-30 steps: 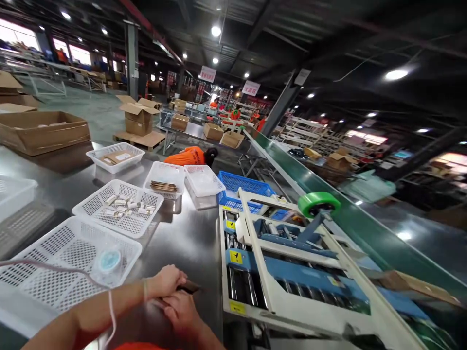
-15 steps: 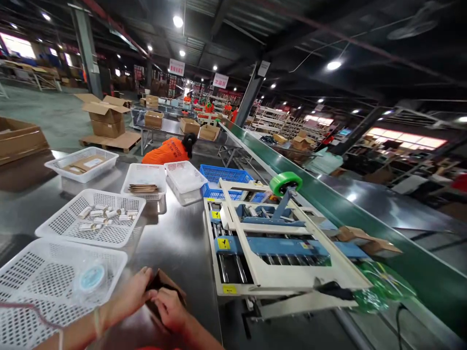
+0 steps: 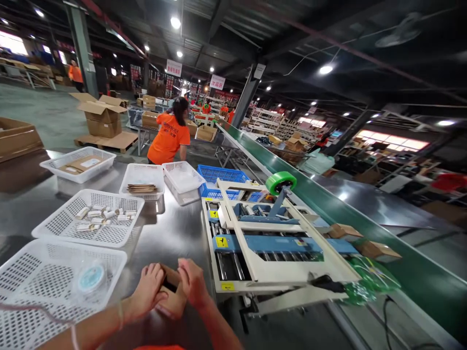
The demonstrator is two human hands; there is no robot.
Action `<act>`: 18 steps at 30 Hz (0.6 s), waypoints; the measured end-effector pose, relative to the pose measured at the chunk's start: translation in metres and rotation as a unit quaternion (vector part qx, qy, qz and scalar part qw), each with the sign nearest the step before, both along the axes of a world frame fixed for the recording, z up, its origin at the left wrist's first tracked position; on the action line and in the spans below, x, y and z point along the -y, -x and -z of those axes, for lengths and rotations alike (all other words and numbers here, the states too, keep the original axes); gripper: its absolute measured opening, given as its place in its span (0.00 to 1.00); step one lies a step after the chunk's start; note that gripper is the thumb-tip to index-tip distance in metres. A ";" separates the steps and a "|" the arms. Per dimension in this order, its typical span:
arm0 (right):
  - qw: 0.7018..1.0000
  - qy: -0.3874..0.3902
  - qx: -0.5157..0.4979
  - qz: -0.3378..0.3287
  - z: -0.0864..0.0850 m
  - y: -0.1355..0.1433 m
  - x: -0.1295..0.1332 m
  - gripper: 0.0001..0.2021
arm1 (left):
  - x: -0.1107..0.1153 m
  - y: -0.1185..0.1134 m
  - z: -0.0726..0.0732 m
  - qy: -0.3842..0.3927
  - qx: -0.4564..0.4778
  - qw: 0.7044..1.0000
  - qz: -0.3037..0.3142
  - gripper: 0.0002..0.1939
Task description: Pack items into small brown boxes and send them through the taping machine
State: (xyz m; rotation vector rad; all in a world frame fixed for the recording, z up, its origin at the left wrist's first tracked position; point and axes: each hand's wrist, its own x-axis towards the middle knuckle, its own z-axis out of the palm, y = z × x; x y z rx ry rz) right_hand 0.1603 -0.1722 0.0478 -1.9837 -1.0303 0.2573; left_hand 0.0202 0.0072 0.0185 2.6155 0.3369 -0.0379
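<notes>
The left hand [image 3: 147, 291] curls round the near left side of a small brown carton [image 3: 173, 302], its thumb close to the opening, while the right hand [image 3: 192, 283] is at the far right side, fingers bent at the rim; whether they pinch the cardboard is hard to tell. Half a second ago the two hands were close together over it — now they are apart, with the carton between them and its dark hollow showing. It looks more squared out, so it can probably hold its form, though the upper edges seem loose.

The carton is low over the table [image 3: 164, 243], in front of the wearer. To the left, a white basket [image 3: 54, 272] holds a pale blue disc [image 3: 91, 278] in clear wrap; beyond it, another basket has small white cylinders [image 3: 95, 214]. Flat brown cardboard pieces [image 3: 142, 188] lie farther off. A person in orange [image 3: 167, 138], bent low before, is now upright — back turned — past the table.
</notes>
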 end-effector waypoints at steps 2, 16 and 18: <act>0.994 0.073 0.059 0.049 0.009 0.003 0.002 0.36 | 0.001 0.004 0.012 0.010 0.002 0.997 -0.076 0.25; 0.970 -0.051 -0.171 0.163 0.043 0.019 -0.009 0.40 | -0.041 0.000 0.037 0.354 0.016 0.885 -0.302 0.62; 0.935 -0.133 -0.288 0.159 0.041 0.029 -0.031 0.40 | -0.045 0.008 0.027 0.393 -0.021 0.869 -0.300 0.58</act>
